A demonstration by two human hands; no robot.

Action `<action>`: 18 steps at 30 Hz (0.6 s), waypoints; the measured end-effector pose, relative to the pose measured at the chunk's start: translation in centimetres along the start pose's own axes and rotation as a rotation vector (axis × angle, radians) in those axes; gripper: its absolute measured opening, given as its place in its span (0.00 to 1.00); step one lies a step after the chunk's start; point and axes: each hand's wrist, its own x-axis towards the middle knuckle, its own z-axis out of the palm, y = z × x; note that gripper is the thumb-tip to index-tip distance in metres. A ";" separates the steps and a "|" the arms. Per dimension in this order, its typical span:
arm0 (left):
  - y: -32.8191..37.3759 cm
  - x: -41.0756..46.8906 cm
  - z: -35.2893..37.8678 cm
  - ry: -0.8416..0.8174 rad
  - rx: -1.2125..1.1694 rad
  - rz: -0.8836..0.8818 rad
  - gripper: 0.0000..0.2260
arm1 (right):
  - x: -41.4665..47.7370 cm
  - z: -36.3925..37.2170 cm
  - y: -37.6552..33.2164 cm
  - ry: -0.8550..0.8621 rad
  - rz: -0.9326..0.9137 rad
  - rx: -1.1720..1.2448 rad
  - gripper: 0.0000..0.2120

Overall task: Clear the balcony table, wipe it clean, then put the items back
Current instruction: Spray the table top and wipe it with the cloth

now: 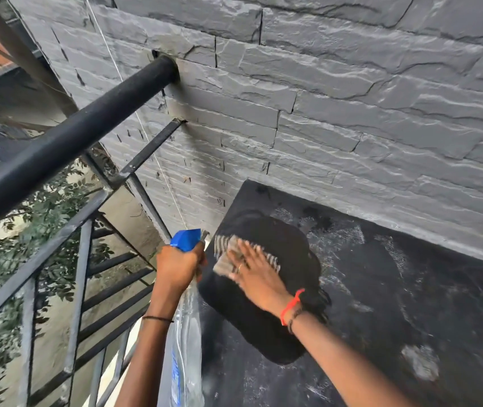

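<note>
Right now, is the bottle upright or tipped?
Upright: the bottle has its blue head on top, clear body below, left hand gripping the neck.

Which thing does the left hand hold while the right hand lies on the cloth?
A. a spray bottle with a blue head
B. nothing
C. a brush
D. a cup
A: the left hand grips the neck of a clear spray bottle with a blue head, while the right hand presses flat on the cloth on the table.
</note>
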 end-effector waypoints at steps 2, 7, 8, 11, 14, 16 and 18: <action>0.7 0.4 0.7 -0.017 -0.001 0.000 0.12 | -3.8 0.6 0.5 0.053 -0.006 0.003 0.27; 1.9 1.2 1.8 -0.034 0.004 0.014 0.12 | -9.7 0.5 7.5 0.011 0.138 -0.013 0.27; 2.1 1.1 1.9 -0.039 0.001 0.020 0.12 | -9.6 0.4 9.4 -0.011 0.175 -0.014 0.27; 2.2 1.2 2.6 -0.042 -0.019 0.032 0.12 | -6.0 -0.2 13.8 -0.029 0.297 0.018 0.28; 2.4 1.4 2.8 -0.058 -0.013 0.027 0.12 | -0.1 -1.3 13.1 -0.009 0.349 0.065 0.28; 2.5 1.4 3.0 -0.056 -0.002 0.041 0.12 | 2.6 -1.6 10.8 -0.001 0.328 0.083 0.27; 2.8 1.5 3.2 -0.049 0.021 0.061 0.13 | 2.8 -1.3 8.1 -0.017 0.241 0.067 0.27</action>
